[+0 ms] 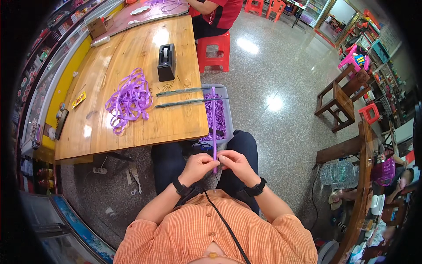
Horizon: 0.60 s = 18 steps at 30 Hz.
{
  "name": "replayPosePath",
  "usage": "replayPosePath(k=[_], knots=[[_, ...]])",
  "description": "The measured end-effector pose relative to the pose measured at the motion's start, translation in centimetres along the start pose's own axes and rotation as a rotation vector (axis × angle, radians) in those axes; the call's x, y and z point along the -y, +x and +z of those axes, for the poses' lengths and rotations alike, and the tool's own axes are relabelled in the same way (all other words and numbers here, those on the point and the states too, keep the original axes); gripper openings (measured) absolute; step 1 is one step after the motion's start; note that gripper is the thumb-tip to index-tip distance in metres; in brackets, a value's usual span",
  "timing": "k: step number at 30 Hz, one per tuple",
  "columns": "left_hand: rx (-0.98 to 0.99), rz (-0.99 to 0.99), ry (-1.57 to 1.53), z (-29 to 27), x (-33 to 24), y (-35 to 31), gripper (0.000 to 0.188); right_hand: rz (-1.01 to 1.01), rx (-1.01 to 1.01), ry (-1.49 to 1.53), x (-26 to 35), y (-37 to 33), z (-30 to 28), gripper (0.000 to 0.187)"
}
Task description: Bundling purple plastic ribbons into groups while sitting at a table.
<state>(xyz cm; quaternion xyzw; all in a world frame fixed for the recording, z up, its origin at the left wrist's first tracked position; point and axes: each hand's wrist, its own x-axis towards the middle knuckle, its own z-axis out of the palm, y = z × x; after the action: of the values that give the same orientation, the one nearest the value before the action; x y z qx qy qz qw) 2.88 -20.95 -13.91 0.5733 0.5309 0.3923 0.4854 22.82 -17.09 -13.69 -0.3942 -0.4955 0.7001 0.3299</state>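
A narrow purple ribbon runs lengthwise in front of me, its far end at two dark thin rods that stick out past the table's right edge. At its near end, my left hand pinches the ribbon between thumb and fingers. My right hand is closed at the same spot, its fingertips against the ribbon from the other side. Below the ribbon, a pale plastic bin holds many cut purple ribbon pieces. A loose heap of purple ribbon lies on the table to the left.
The wooden table carries a black tape dispenser and a yellow packet. Beyond it, a person in red sits on a red stool. A wooden chair and a large clear water bottle are at right.
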Motion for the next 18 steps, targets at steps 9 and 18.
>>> replayPosePath(k=[9, 18], knots=[[-0.03, 0.045, 0.04, 0.2, -0.3, -0.1, 0.018, -0.049, -0.004, 0.068, 2.0, 7.6, 1.0, 0.022], [-0.04, 0.021, 0.111, 0.4, -0.8, -0.3, 0.026, -0.196, -0.125, 0.053, 5.3, 16.2, 1.0, 0.021]])
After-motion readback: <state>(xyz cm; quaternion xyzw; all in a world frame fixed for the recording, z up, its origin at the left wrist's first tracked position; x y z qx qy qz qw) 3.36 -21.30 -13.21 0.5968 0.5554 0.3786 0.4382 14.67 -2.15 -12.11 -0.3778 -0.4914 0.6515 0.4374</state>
